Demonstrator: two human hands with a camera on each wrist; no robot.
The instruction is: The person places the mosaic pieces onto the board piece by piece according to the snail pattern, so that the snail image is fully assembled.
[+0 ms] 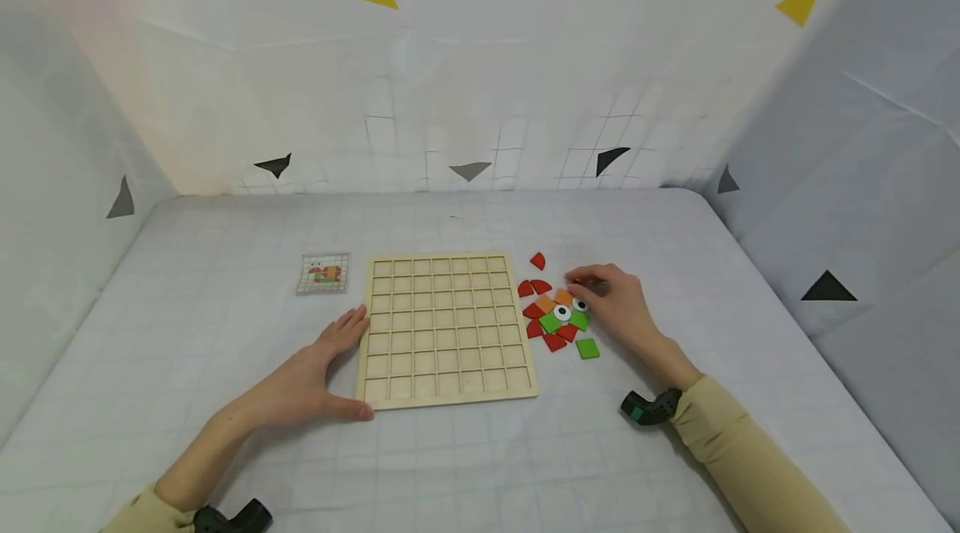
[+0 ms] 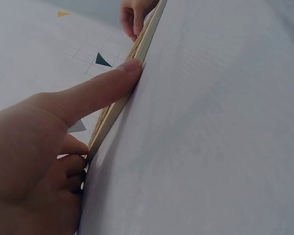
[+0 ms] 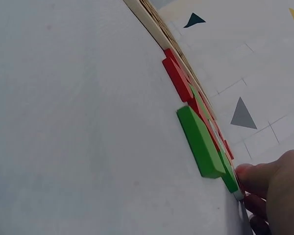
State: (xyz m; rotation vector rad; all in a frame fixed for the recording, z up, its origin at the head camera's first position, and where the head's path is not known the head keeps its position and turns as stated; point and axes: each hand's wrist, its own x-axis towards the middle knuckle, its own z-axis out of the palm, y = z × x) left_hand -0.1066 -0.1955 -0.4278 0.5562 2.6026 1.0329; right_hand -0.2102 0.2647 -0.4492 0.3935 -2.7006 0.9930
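My left hand rests at the left side of a square wooden grid board. Its fingers touch the left edge and its thumb lies against the board at the near left corner. Past the board's right edge lies a loose cluster of red pieces, orange pieces and green pieces. Two round eye pieces lie among them. At the cluster's far right my right hand reaches down, thumb and forefinger curled close together. Whether a piece sits between those fingertips is hard to see.
A small picture card with a coloured figure on a grid lies left of the board. One green square and one red quarter-round piece lie apart from the cluster. White cloth covers the table; pale walls stand around it.
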